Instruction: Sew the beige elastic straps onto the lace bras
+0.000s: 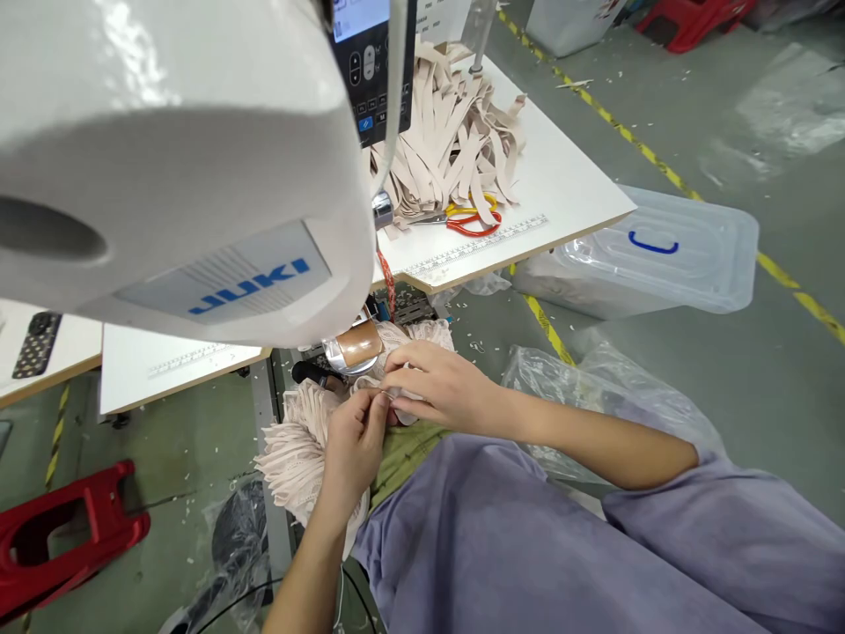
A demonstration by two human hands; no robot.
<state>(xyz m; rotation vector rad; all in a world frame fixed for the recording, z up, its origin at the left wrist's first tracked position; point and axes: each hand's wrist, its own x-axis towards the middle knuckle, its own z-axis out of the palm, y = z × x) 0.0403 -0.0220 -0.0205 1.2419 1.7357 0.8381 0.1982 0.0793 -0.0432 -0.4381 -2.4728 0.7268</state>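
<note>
My left hand (355, 443) and my right hand (441, 384) meet just below the arm of a white Juki sewing machine (198, 176). Both pinch a small piece of pale beige lace fabric (400, 398) between fingertips. A bundle of the same lace pieces (297, 445) hangs over my lap to the left of my left hand. The machine's metal cylinder end with brown tape (356, 345) sits right above my fingers.
A pile of beige elastic strips (449, 141) and red-and-yellow scissors (472, 218) lie on the white table (568, 189). A clear lidded plastic bin (660, 255) stands on the floor at right, clear plastic bags (594, 379) beside my arm, a red stool (59, 528) at left, a phone (36, 345).
</note>
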